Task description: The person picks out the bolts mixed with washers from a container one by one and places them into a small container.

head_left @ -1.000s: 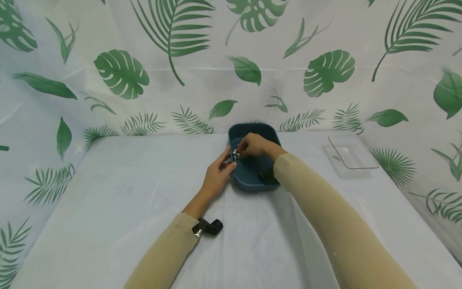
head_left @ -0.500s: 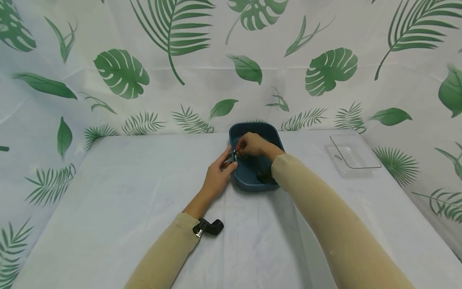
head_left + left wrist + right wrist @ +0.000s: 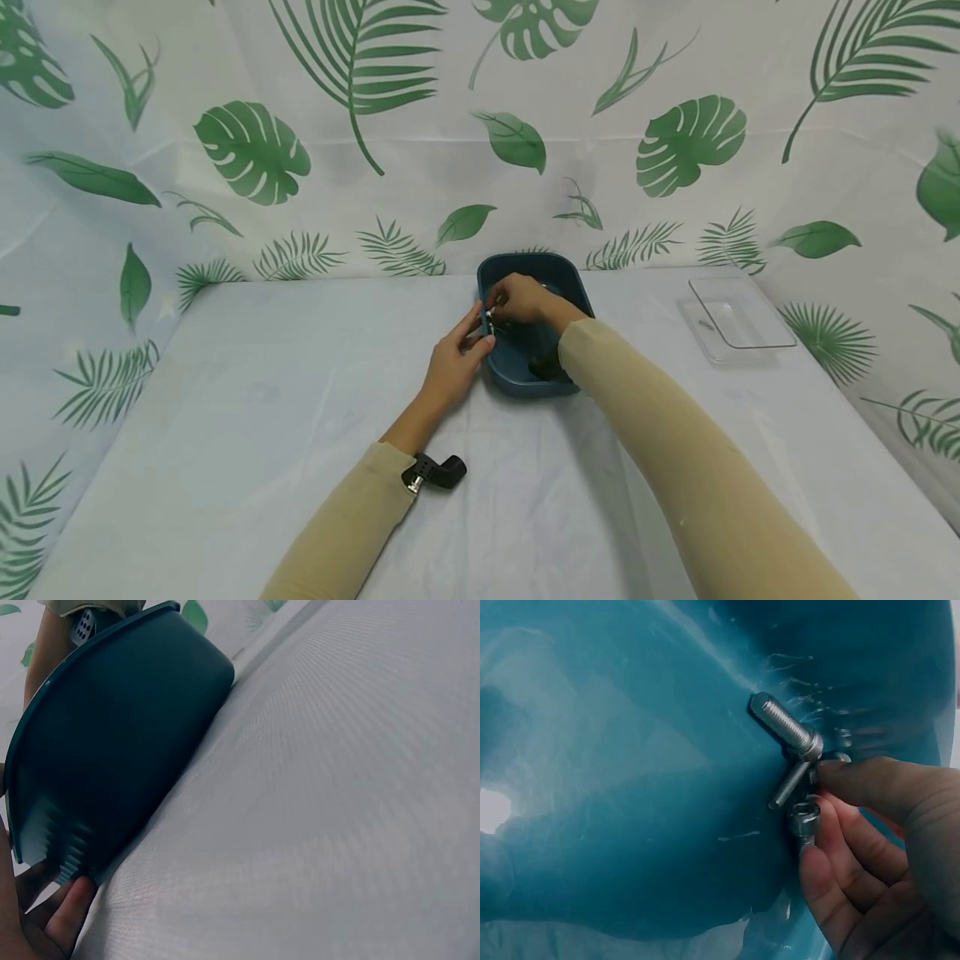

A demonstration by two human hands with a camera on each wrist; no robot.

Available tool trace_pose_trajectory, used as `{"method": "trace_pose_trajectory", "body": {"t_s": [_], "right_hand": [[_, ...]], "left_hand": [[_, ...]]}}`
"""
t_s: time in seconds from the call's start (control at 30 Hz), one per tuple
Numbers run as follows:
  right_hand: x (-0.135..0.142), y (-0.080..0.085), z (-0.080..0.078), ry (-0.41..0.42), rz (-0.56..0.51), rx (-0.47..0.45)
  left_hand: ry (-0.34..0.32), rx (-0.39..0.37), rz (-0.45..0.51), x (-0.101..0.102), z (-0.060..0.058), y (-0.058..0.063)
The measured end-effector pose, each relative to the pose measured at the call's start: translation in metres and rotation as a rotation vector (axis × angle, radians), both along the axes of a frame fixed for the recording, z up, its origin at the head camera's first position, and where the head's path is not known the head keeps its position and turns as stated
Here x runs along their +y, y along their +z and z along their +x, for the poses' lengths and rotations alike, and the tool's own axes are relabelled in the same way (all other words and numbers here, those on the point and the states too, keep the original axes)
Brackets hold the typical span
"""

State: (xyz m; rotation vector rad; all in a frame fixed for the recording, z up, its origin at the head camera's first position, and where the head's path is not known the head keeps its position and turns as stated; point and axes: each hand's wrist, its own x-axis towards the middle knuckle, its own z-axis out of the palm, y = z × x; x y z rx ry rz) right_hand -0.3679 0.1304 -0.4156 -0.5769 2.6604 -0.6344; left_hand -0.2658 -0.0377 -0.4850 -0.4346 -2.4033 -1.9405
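head: high, looking forward and down over table (image 3: 225,400), blue tub (image 3: 570,283) far at 12 o'clock | left wrist: low, close against tub's outer wall | right wrist: very close inside tub | shared: tub

A dark teal plastic tub (image 3: 534,275) with rounded corners sits upright just above the centre of the head view, on the white-covered bench (image 3: 300,400). Several silver bolts (image 3: 786,726) lie bunched at its left wall; in the right wrist view they show threaded shanks and socket heads, one pointing up and left, another slanting down, a third end-on at the fingers (image 3: 855,787). The tub's ribbed outer wall fills the left of the left wrist view.
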Motion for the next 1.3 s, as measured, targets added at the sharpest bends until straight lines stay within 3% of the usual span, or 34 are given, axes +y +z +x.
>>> {"method": "trace_pose_trajectory", "body": {"t_s": [0.13,0.4,0.83,1.3], "right_hand": [[0.001,0.002,0.002,0.023,0.010,-0.014],[0.006,0.010,0.007,0.045,-0.008,-0.044],[0.033,0.022,0.008,0.071,-0.040,-0.025],[0.076,0.059,0.023,0.098,-0.094,-0.094]], "left_hand": [[-0.007,-0.010,-0.005,0.000,0.002,0.004],[-0.030,-0.003,-0.028,-0.003,0.023,0.039],[-0.042,-0.002,-0.016,-0.004,0.021,0.037],[-0.011,-0.009,-0.031,-0.001,0.024,0.039]]}}
